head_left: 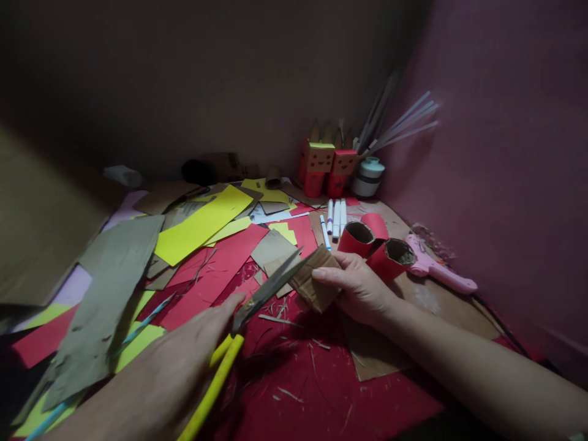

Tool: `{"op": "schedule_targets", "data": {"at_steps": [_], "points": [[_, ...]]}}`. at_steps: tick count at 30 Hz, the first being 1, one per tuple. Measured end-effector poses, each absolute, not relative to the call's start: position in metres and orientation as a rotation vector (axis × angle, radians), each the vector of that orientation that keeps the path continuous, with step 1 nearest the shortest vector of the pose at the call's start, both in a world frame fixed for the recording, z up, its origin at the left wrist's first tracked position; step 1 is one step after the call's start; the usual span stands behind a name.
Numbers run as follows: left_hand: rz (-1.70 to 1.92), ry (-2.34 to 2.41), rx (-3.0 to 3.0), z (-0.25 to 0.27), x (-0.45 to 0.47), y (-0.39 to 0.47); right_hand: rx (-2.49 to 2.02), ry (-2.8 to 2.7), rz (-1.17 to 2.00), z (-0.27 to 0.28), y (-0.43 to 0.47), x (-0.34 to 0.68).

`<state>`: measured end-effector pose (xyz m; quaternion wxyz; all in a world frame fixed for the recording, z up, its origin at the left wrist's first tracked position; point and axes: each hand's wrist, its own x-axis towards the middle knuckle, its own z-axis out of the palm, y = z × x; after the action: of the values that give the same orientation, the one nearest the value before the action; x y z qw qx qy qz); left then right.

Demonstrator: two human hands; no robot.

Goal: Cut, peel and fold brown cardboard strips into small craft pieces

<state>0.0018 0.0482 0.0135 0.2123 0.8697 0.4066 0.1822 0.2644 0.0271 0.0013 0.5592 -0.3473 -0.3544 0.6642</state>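
My left hand (pixel 202 334) is closed on a pair of scissors (pixel 271 288) with yellow handles and metal blades, which stand slightly apart. Between my right thumb and fingers is a small folded piece of brown cardboard (pixel 319 286), tilted over the red surface. My right hand (pixel 361 286) grips it by its right side. The blades point up and right, reaching the cardboard's upper left edge; whether they touch it I cannot tell. Thin cardboard shreds lie beneath. Just beyond my right hand stand red-wrapped tubes (pixel 356 240), open at the top.
A pink hot glue gun (pixel 441 272) lies at the right by the wall. White markers (pixel 337 219), two decorated box-faced figures (pixel 320 162) and a lidded jar (pixel 369 177) are farther back. Yellow paper (pixel 202 225), red paper and a long cardboard sheet (pixel 108 306) cover the left.
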Motion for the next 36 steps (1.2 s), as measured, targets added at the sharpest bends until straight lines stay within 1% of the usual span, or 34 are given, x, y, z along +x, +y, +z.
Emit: {"op": "schedule_targets", "data": {"at_steps": [3, 5, 12, 17, 26, 36], "points": [[0.378, 1.09, 2.512, 0.017, 0.008, 0.041, -0.804, -0.855, 1.557, 0.0, 0.027, 0.265], [0.358, 1.056, 2.554, 0.019, 0.012, 0.038, -0.786, -0.859, 1.551, -0.001, 0.027, 0.265], [0.502, 1.024, 2.664, 0.006, 0.007, 0.038, -0.801, -0.843, 1.553, 0.0, 0.027, 0.264], [0.467, 0.994, 2.763, -0.004, 0.003, 0.038, -0.789, -0.838, 1.546, -0.001, 0.027, 0.264], [0.496, 0.876, 2.912, -0.002, 0.006, 0.037, -0.8, -0.82, 1.557, -0.002, 0.026, 0.262], [0.508, 0.888, 2.965, -0.006, 0.003, 0.035, -0.804, -0.813, 1.565, -0.005, 0.026, 0.262]]}}
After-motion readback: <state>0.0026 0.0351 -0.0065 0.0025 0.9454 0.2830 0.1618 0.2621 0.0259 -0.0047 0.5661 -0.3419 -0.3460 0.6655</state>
